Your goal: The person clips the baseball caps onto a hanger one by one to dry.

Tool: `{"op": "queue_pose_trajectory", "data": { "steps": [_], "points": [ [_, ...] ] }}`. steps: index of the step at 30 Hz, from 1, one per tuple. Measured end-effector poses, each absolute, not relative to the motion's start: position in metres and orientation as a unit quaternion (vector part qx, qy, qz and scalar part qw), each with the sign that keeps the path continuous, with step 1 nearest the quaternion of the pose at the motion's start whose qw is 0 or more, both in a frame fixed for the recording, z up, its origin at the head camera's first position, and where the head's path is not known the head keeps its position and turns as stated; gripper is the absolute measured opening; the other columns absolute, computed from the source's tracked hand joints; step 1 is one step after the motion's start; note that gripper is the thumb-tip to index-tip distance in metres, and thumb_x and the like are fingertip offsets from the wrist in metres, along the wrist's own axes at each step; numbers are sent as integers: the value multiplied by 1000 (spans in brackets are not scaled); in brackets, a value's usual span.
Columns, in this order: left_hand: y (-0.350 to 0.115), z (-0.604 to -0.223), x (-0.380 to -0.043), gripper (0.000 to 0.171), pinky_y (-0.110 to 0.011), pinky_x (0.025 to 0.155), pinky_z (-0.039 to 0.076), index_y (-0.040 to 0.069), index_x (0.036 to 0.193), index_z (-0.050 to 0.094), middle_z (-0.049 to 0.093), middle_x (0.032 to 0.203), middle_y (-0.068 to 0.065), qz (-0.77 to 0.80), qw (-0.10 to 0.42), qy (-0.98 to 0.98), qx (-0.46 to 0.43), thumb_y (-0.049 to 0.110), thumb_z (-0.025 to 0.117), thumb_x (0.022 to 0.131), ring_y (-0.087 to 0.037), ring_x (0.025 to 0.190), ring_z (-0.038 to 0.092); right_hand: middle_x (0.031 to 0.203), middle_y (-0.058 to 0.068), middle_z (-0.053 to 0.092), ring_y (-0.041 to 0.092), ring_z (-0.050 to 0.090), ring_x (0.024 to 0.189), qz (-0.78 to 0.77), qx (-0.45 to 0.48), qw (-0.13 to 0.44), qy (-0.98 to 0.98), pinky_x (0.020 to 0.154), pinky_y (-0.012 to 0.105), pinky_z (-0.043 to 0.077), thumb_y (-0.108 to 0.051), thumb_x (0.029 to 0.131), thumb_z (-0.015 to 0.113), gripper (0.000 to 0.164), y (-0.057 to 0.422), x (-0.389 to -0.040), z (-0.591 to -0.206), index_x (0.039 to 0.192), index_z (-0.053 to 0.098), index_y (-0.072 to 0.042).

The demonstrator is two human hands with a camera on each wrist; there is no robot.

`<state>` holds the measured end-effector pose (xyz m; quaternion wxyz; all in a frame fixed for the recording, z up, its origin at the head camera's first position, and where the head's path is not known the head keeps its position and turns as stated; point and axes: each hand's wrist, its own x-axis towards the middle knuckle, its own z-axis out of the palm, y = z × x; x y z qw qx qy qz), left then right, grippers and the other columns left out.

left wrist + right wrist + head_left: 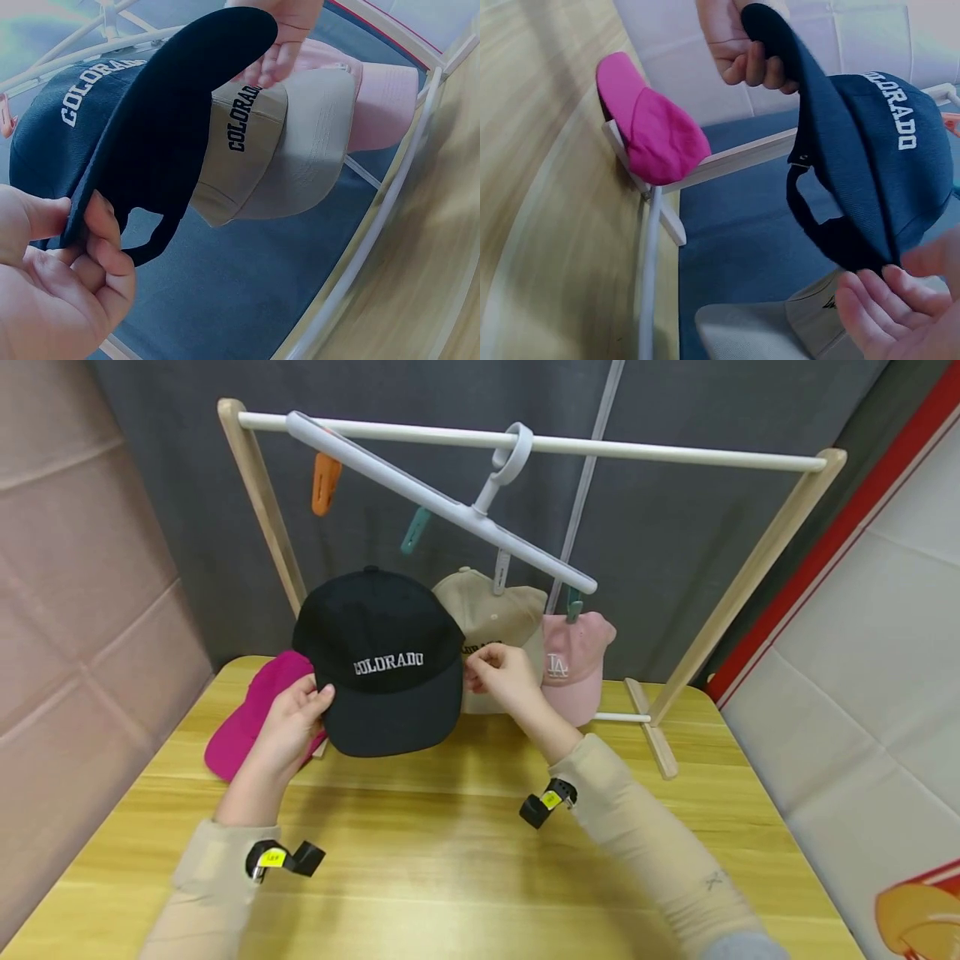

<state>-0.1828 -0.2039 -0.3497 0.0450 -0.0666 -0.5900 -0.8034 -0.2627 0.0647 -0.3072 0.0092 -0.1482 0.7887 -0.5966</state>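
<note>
A black baseball cap (378, 635) with white COLORADO lettering is held up facing the head camera, brim down. My left hand (294, 714) pinches the brim's left corner between thumb and fingers. At the opposite corner, my right hand (900, 300) has thumb and fingertips on the brim's edge. Right behind it hangs a beige cap (244, 127) with black lettering, clipped by a white clip (502, 572). A pink LA cap (573, 660) hangs from a teal clip (574, 606) at the low right end of the tilted hanger (442, 506).
The hanger hooks over the white rail (675, 453) of a wooden rack (742, 585). An orange clip (326, 483) and another teal clip (416, 531) hang from it holding nothing. A magenta cap (660, 135) sits at the rack's left foot on the wooden table (420, 877).
</note>
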Motion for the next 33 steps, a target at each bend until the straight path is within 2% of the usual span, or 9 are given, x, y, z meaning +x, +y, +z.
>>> {"op": "queue_pose_trajectory", "data": {
  "steps": [6, 13, 19, 25, 30, 33],
  "points": [
    [-205, -350, -184, 17, -21, 68, 49, 3, 107, 44, 65, 84, 1, -806, 38, -587, -67, 12, 48, 93, -8, 72, 62, 80, 24, 61, 31, 63, 69, -654, -159, -38, 738, 62, 34, 52, -6, 89, 55, 18, 61, -264, -288, 92, 59, 12],
    [-206, -351, -185, 16, -21, 70, 49, 3, 107, 46, 66, 86, 0, -807, 36, -585, -75, 10, 48, 92, -8, 75, 62, 90, 29, 60, 38, 60, 80, -664, -181, -79, 722, 70, 39, 51, -1, 89, 52, 19, 51, -249, -253, 99, 57, 15],
    [-205, -352, -185, 16, -21, 69, 49, 3, 106, 45, 65, 85, 0, -803, 36, -590, -78, 11, 48, 92, -8, 74, 62, 95, 25, 61, 32, 60, 82, -675, -204, -100, 702, 76, 38, 49, -4, 87, 56, 22, 44, -268, -255, 103, 58, 11],
    [-203, -350, -185, 18, -22, 70, 49, 2, 107, 44, 65, 84, 0, -802, 30, -592, -74, 11, 48, 92, -9, 74, 62, 104, 18, 61, 22, 60, 91, -695, -201, -73, 686, 80, 31, 47, -5, 88, 56, 26, 43, -281, -241, 111, 57, 8],
    [-202, -349, -186, 21, -22, 71, 49, 3, 109, 45, 66, 86, -1, -798, 29, -598, -67, 14, 51, 91, -9, 75, 63, 117, 17, 56, 26, 54, 106, -725, -194, -24, 661, 85, 27, 44, -6, 91, 52, 33, 41, -285, -229, 121, 50, 6],
    [-202, -350, -186, 20, -22, 71, 49, 4, 108, 45, 66, 84, 0, -796, 26, -602, -65, 14, 51, 91, -9, 74, 62, 122, 14, 53, 20, 52, 109, -714, -193, -12, 673, 86, 24, 43, -6, 90, 52, 36, 40, -286, -226, 125, 48, 3]
  ]
}}
